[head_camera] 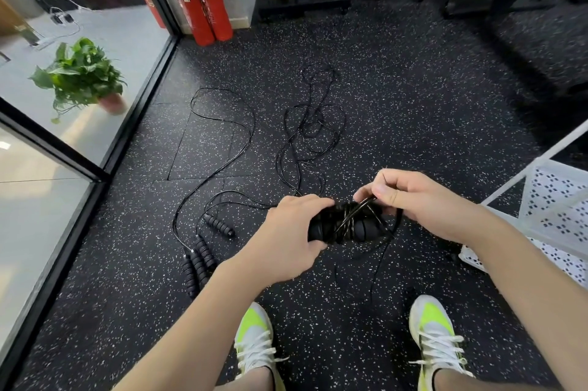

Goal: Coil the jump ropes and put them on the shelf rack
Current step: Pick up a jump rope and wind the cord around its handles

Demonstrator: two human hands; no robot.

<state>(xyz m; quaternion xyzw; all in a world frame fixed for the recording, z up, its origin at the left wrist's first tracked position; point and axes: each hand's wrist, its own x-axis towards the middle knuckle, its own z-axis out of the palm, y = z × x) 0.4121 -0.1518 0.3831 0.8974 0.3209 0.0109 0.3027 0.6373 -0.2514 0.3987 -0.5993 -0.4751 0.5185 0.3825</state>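
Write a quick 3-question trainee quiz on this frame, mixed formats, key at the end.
1. True or false: the left hand grips the jump rope handles with cord wound around them.
2. Multiple choice: where is the white shelf rack? A) at the person's right B) behind the glass wall C) beside the fire extinguishers
3. Short answer: what does the right hand pinch?

Key
1. True.
2. A.
3. The black cord at the right end of the bundle. More loose ropes lie uncoiled on the speckled floor, their handles to the left of the hands.
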